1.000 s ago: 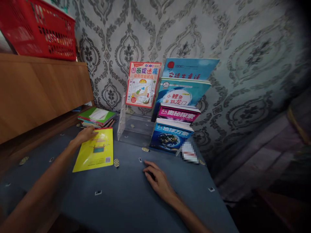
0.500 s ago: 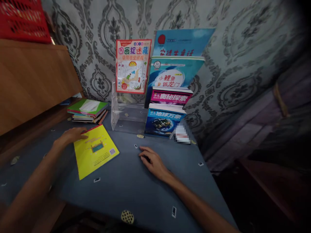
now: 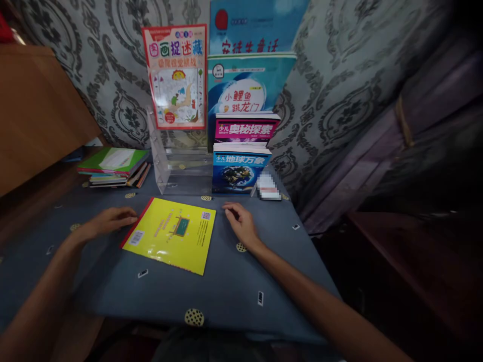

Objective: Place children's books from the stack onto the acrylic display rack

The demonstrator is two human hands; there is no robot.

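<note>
A thin yellow book (image 3: 160, 234) with a red spine lies flat on the table, its back cover with barcode and QR code facing up. By its red spine rests my left hand (image 3: 115, 220), fingers stretched out and holding nothing; whether the fingertips touch the spine I cannot tell. My right hand (image 3: 241, 223) is on the table just beyond the book's right edge, apart from it, thumb and fingers loosely bent with a gap between them. Behind the hands stands a clear tiered book rack (image 3: 160, 166). A red-bordered picture book (image 3: 179, 80) stands in its upper left.
On the rack's right side, a blue storybook (image 3: 260, 25), a teal book (image 3: 245, 83), a magenta-banded book (image 3: 245, 129) and an earth-cover book (image 3: 236, 173) stand in tiers. A stack of books (image 3: 113, 163) lies left of the rack. A wooden cabinet (image 3: 41, 115) is beyond.
The yellow book has turned on the table and shifted right, so its red spine now faces left. My left hand has let go of its top corner. The view has shifted too.
</note>
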